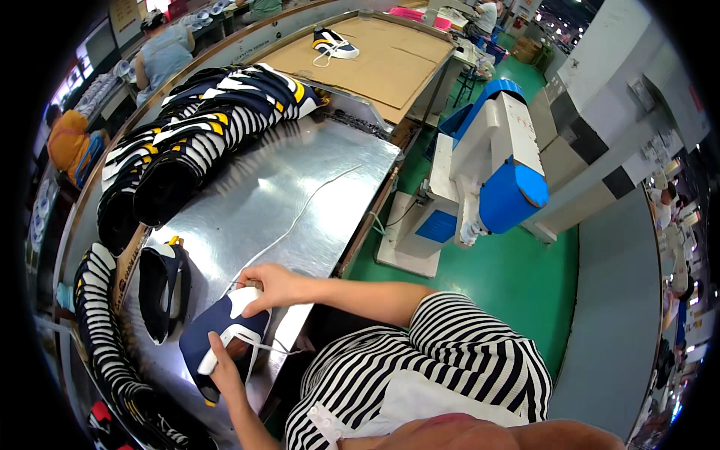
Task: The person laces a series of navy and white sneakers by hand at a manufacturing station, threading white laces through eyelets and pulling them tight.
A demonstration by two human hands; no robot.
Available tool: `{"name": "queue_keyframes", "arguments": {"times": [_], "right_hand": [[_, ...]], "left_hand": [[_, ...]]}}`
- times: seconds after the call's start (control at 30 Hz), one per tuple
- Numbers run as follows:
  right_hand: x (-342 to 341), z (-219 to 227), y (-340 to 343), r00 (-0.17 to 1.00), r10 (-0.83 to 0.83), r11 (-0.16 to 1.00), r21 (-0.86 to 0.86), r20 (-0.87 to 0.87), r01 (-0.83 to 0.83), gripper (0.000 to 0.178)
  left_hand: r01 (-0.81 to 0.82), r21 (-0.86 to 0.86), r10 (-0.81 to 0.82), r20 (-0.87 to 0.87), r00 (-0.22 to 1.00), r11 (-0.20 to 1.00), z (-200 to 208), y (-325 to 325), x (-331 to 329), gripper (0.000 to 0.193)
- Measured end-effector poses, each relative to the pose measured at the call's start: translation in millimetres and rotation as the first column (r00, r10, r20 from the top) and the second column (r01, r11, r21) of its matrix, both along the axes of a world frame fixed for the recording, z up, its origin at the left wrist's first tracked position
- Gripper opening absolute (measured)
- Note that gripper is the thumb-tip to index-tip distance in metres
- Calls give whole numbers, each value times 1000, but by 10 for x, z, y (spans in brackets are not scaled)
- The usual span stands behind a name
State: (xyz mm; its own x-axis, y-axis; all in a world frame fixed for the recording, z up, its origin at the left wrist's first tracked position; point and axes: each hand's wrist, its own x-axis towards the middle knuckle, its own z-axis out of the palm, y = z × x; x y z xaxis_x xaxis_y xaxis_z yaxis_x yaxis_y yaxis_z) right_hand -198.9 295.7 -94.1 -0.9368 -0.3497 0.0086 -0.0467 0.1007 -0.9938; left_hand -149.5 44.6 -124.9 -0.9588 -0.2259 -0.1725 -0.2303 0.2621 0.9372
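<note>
A navy and white shoe upper (pixel 205 335) is held between my two hands just above the metal worktable's near edge. My left hand (pixel 227 369) grips its lower side, thumb laid along a white panel. At the upper end my right hand (pixel 271 289) pinches the white part, thumb on top and fingers curled around the edge. From near my right fingers a white lace (pixel 291 226) trails up across the worktable (pixel 300 180). Another lace end sticks out past the opening toward my body. Left of my hands lies a second dark upper (pixel 158 292) with a yellow tab, opening upward.
Long rows of nested shoe uppers (pixel 225 112) line the table's far left, with another stack (pixel 101 322) along the left edge. A laced shoe upper (pixel 335 46) sits on a cardboard sheet (pixel 382 56). A white-and-blue machine (pixel 487 157) stands right. Other people work beyond the partition.
</note>
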Motion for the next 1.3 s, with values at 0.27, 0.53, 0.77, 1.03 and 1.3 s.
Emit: {"name": "queue_keyframes", "arguments": {"times": [0.27, 0.53, 0.77, 1.03, 1.3], "right_hand": [[-352, -421, -234, 977, -179, 981, -50, 115, 185, 41], [189, -154, -223, 969, 89, 991, 74, 231, -108, 21], [551, -172, 27, 867, 480, 837, 226, 134, -499, 27], [1103, -190, 949, 929, 362, 839, 408, 78, -361, 15], [325, 275, -33, 995, 98, 994, 46, 11, -98, 15]], "left_hand": [[570, -287, -590, 19, 807, 770, 756, 21, 183, 48], [200, -718, -496, -227, 838, 667, 592, 222, 203, 20], [65, -673, -334, -278, 900, 736, 903, 60, 188, 24], [227, -546, -371, -168, 913, 807, 1181, -110, 227, 22], [444, -614, -477, 123, 870, 653, 660, 98, 226, 23]]}}
